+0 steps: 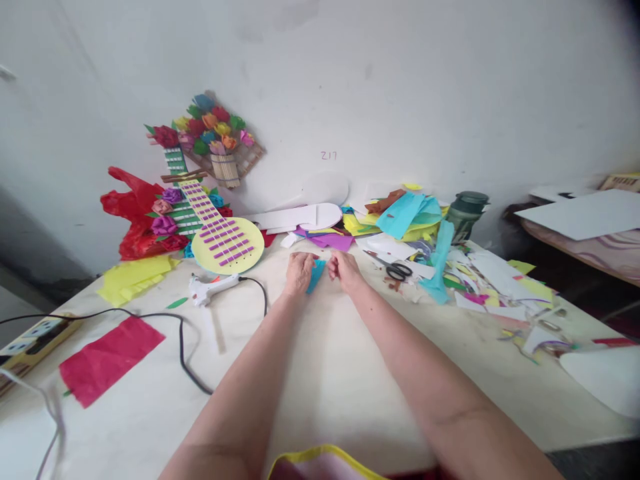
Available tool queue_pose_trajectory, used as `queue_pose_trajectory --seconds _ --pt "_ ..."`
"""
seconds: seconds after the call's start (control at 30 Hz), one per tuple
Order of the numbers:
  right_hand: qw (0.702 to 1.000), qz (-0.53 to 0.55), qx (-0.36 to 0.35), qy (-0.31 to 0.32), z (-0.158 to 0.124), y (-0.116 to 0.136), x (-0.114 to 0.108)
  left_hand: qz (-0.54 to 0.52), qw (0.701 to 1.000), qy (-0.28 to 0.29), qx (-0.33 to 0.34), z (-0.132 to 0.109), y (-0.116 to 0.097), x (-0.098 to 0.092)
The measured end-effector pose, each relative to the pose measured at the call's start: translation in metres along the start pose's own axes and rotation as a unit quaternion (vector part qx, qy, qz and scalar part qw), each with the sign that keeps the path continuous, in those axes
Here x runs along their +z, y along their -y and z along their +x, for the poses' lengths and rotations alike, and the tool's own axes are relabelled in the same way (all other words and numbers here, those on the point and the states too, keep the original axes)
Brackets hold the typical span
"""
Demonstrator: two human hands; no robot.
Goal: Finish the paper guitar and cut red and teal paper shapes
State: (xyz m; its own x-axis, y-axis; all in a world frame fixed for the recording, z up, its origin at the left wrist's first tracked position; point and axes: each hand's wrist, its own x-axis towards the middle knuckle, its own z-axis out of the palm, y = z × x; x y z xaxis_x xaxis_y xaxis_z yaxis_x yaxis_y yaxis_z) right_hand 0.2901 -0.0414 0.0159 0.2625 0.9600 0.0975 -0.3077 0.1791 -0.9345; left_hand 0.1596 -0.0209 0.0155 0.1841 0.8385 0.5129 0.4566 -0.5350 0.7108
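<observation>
A small piece of blue crepe paper (315,277) is between my two hands near the middle of the table. My left hand (300,272) pinches it at its left side, with the fingers bent over the top edge. Just to the right, my right hand (344,268) has curled fingers pressed together, close to the paper's upper right. What sits in those right fingertips, if anything, is too small to make out. Both forearms reach in from the near edge.
Left lie a white glue gun (213,288) with its black cord, red crepe paper (113,360) and a power strip (30,340). Behind stands a yellow paper guitar (227,243) with paper flowers (213,130). Right are black-handled scissors (397,270), paper scraps (500,280) and a green bottle (466,215).
</observation>
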Motion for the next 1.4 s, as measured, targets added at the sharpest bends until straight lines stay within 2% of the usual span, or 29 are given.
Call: queue_pose_trajectory --seconds 0.17,0.23,0.3,0.43,0.53,0.63,0.7,0.73,0.8,0.83,0.9,0.93,0.97,1.0,1.07,1.17,1.23,1.3,1.33,1.4 --pt "0.991 -0.107 -0.008 -0.077 0.009 -0.005 -0.008 -0.018 0.986 -0.105 -0.125 0.002 0.008 -0.01" --pt "0.982 -0.169 0.016 -0.083 0.011 -0.007 -0.01 0.009 0.979 -0.115 -0.169 0.001 0.012 -0.012" --pt "0.967 -0.24 0.029 -0.077 0.011 -0.009 -0.011 0.066 0.974 -0.094 -0.197 -0.001 0.012 -0.013" --pt "0.916 -0.398 0.023 -0.044 0.01 -0.012 -0.008 0.2 0.958 -0.002 -0.204 -0.004 0.005 -0.008" --pt "0.888 -0.457 0.039 -0.021 0.011 -0.014 -0.008 0.24 0.948 0.038 -0.206 -0.004 0.004 -0.006" --pt "0.874 -0.483 0.043 -0.031 0.013 -0.015 -0.011 0.139 0.966 -0.004 -0.216 -0.001 0.013 -0.005" --pt "0.846 -0.531 0.006 -0.043 0.012 -0.014 -0.012 -0.005 0.973 -0.081 -0.217 0.002 0.022 -0.005" --pt "0.826 -0.562 -0.023 -0.041 0.011 -0.015 -0.011 -0.081 0.964 -0.133 -0.215 0.003 0.026 -0.005" --pt "0.774 -0.627 -0.086 -0.002 0.004 -0.018 -0.005 -0.201 0.931 -0.211 -0.22 0.005 0.034 -0.005" --pt "0.748 -0.653 -0.114 0.041 0.0 -0.021 0.0 -0.245 0.914 -0.232 -0.224 0.006 0.036 -0.005" --pt "0.694 -0.683 -0.161 0.159 -0.011 -0.028 0.011 -0.306 0.89 -0.247 -0.232 0.007 0.04 -0.004" --pt "0.672 -0.688 -0.163 0.222 -0.015 -0.031 0.016 -0.325 0.884 -0.245 -0.231 0.006 0.042 -0.004" --pt "0.654 -0.689 -0.161 0.269 -0.017 -0.033 0.019 -0.336 0.882 -0.241 -0.227 0.006 0.043 -0.004" --pt "0.644 -0.693 -0.155 0.285 -0.018 -0.034 0.019 -0.342 0.882 -0.234 -0.222 0.005 0.044 -0.004" --pt "0.643 -0.712 -0.129 0.25 -0.013 -0.032 0.01 -0.345 0.886 -0.22 -0.218 0.004 0.046 -0.005" --pt "0.634 -0.761 -0.049 0.131 0.001 -0.022 -0.018 -0.334 0.887 -0.214 -0.235 0.001 0.045 -0.006" --pt "0.619 -0.785 -0.004 0.026 0.008 -0.014 -0.035 -0.314 0.894 -0.204 -0.247 0.0 0.041 -0.007" --pt "0.605 -0.795 -0.021 -0.036 0.01 -0.008 -0.043 -0.278 0.909 -0.18 -0.255 -0.002 0.037 -0.008" --pt "0.609 -0.79 -0.049 -0.054 0.009 -0.006 -0.043 -0.258 0.917 -0.166 -0.255 -0.002 0.034 -0.008" --pt "0.643 -0.754 -0.118 -0.064 0.005 -0.004 -0.034 -0.223 0.932 -0.141 -0.247 -0.003 0.03 -0.007"
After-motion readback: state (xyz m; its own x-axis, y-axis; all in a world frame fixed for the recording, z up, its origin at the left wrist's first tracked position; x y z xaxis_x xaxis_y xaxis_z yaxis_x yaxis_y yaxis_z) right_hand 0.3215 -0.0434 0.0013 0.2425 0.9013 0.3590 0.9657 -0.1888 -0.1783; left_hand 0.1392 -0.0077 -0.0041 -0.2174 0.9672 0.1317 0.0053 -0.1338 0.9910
